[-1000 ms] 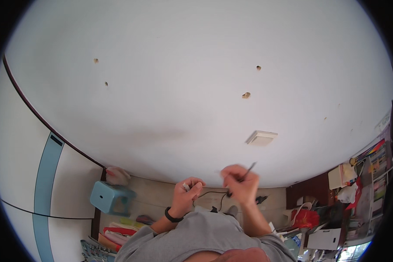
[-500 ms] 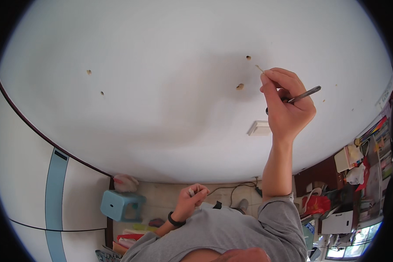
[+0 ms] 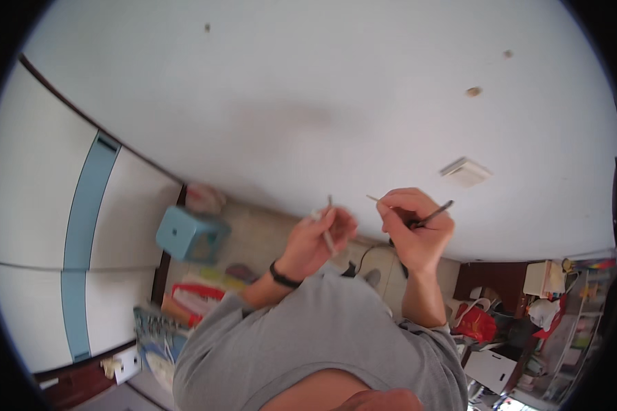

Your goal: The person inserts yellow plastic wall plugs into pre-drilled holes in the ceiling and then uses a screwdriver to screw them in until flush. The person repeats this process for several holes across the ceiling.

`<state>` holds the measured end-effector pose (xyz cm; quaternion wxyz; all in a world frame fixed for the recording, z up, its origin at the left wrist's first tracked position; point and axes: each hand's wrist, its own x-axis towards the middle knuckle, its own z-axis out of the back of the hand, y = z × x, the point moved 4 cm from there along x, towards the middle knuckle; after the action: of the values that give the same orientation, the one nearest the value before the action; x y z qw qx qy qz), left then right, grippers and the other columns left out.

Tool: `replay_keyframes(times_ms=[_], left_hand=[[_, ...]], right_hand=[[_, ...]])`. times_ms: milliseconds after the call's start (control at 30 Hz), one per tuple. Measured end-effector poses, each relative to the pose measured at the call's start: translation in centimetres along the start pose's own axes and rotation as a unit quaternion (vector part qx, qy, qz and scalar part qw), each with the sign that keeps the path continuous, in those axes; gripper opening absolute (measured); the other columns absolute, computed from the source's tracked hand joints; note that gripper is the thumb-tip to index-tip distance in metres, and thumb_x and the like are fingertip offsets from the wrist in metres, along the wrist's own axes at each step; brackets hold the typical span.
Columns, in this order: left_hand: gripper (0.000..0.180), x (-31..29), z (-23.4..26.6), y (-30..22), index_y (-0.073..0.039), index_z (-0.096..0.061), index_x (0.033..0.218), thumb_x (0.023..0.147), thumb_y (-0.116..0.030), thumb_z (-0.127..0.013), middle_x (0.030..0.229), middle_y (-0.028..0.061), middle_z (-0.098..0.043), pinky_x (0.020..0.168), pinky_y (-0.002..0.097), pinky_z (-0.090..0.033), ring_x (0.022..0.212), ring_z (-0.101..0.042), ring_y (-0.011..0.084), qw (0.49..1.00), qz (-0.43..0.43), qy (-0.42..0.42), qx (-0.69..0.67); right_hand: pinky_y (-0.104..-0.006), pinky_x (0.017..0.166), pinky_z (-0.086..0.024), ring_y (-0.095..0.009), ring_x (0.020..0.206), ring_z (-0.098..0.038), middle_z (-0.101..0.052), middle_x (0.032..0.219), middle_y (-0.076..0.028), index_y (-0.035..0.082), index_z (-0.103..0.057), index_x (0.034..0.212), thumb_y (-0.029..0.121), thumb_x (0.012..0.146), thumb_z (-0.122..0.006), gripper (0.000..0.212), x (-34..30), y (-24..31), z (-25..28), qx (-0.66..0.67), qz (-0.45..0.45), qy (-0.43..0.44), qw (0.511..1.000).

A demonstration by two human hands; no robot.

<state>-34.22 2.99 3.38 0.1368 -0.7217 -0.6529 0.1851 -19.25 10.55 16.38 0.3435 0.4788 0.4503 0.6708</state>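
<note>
My right hand is closed, pinching a thin pale stick between thumb and forefinger. The same hand keeps a slim dark tool tucked in its grip, sticking out past the knuckles. Close by on its left, my left hand closes around a slim whitish rod; motion blurs it, so its kind is unclear. Both hands are in front of the white wall, a small gap apart. Chipped holes mark the wall: a larger one, a smaller one and a far-left one.
A white wall switch lies right of my hands. On the floor at left stands a blue plastic stool, beside a pale cabinet with a blue strip. A red bag and cluttered shelves are at right; a cable runs along the floor.
My right hand has come down from beside the wall holes, still holding the stick and dark tool. My left hand has risen toward it. The view has turned, shifting the holes upward and sideways.
</note>
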Motion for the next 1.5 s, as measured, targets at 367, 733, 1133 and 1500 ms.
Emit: replay_keyframes(times_ms=[367,733,1133,1500], left_hand=[[0.043,3.0,-2.0,5.0,-0.003,-0.053,0.141,0.111,-0.032,-0.042,0.146,0.0153,-0.055,0.114,0.0438,-0.043,0.133,-0.053,0.0265,0.998,0.056,0.019,0.020],[0.031,8.2,-1.2,18.2,0.001,-0.054,0.133,0.109,-0.018,-0.046,0.098,0.0051,-0.062,0.076,0.0300,-0.048,0.086,-0.059,0.0149,0.927,0.330,-0.013,0.177],[0.014,16.7,-15.4,42.3,0.000,-0.067,0.092,0.090,-0.011,-0.076,0.066,-0.0077,-0.047,0.054,0.0231,-0.027,0.061,-0.035,0.0024,0.704,0.280,0.250,0.603],[0.032,26.4,-20.0,65.7,0.004,-0.067,0.102,0.088,-0.024,-0.065,0.083,0.0023,-0.064,0.060,0.0226,-0.044,0.069,-0.057,0.0079,0.718,0.523,0.069,0.454]], right_hand=[[-0.0271,0.059,-0.052,-0.015,0.070,-0.067,-0.073,0.088,-0.008,0.003,-0.075,0.094,-0.004,0.081,-0.076,0.015,-6.2,-8.7,1.5,-0.046,-0.048,-0.075,0.995],[-0.0244,0.051,-0.042,-0.007,0.058,-0.055,-0.064,0.068,-0.002,-0.002,-0.069,0.085,0.008,0.089,-0.078,0.014,-15.9,-10.9,14.3,0.080,-0.230,-0.290,0.925],[-0.0287,0.051,-0.042,-0.015,0.058,-0.052,-0.058,0.079,-0.007,0.001,-0.059,0.079,0.031,0.109,-0.051,0.042,-19.8,-22.1,39.3,0.472,-0.176,-0.468,0.726],[-0.0313,0.076,-0.055,-0.021,0.081,-0.071,-0.075,0.090,-0.009,-0.001,-0.074,0.105,0.014,0.095,-0.067,0.020,-38.9,-45.0,86.6,-0.131,-0.271,-0.637,0.710]])
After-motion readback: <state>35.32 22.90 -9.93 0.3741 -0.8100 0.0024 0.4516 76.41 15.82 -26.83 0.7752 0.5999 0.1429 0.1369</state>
